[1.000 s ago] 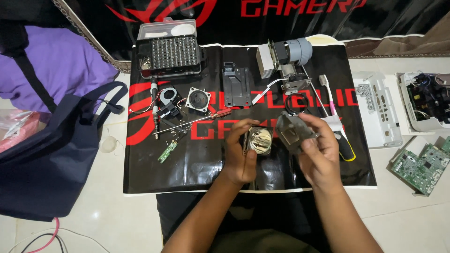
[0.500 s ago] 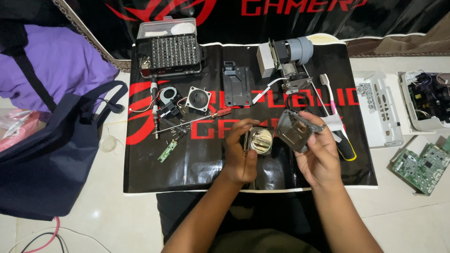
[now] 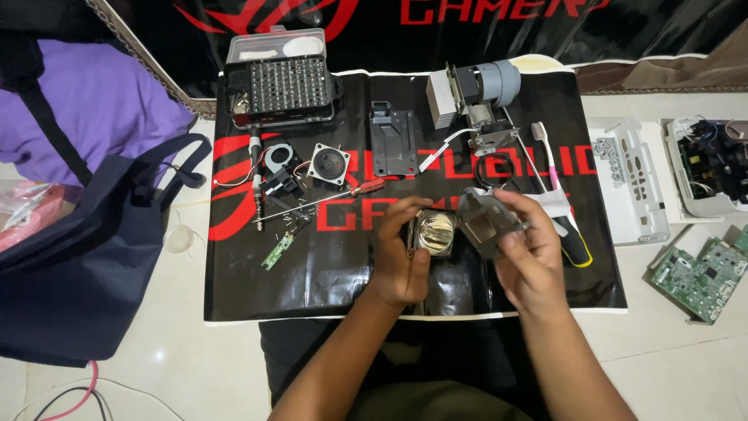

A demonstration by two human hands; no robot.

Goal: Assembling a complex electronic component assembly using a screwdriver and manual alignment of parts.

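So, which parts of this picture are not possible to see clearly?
- Lamp, head view: its left side is hidden by the left hand.
- Grey housing: its lower part is hidden by the right hand, and it is blurred.
- Screws on the mat: too small to count.
- White case: cut off by the right edge.
- Bag: its inside is not visible.

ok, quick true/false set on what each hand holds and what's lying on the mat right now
1. The left hand holds a shiny reflector lamp. True.
2. The right hand is empty. False: it holds a grey metal housing.
3. The screwdriver bit case sits at the mat's far left corner. True.
4. The green circuit board lies on the black mat. False: it lies on the floor, right of the mat.
5. A toothbrush lies on the mat. True.
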